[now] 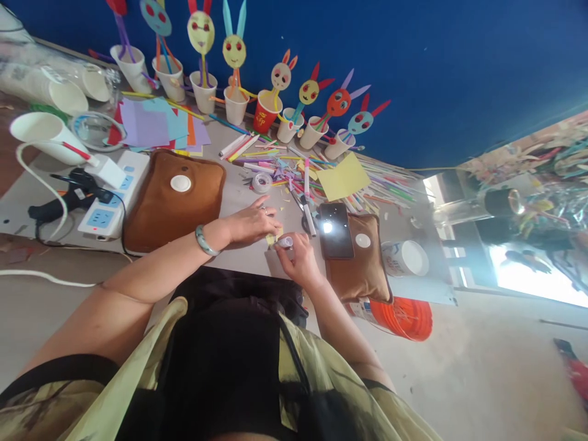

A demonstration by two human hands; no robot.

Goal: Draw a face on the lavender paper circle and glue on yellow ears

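My left hand [254, 222], with a bangle at the wrist, reaches in over the table's front part. Its fingers are bent down onto a small piece of yellow paper [271, 240] and hold it. In my right hand [301, 257] is a small whitish tube-like object [285, 242], gripped between thumb and fingers; its exact kind is hard to make out. The tip of this object is close to the yellow paper. Just beyond my hands lie scissors [304, 211], a white marker [309, 219] and a roll of clear tape [261, 182].
Paper cups with rabbit-faced figures [234, 52] line the back wall. A brown cushion-like warmer [177, 205] and power strip [110, 199] lie left. On the right, a phone [337, 229] rests on another brown warmer [361, 272], near a white cup [407, 257]. Pens and paper scraps crowd the middle.
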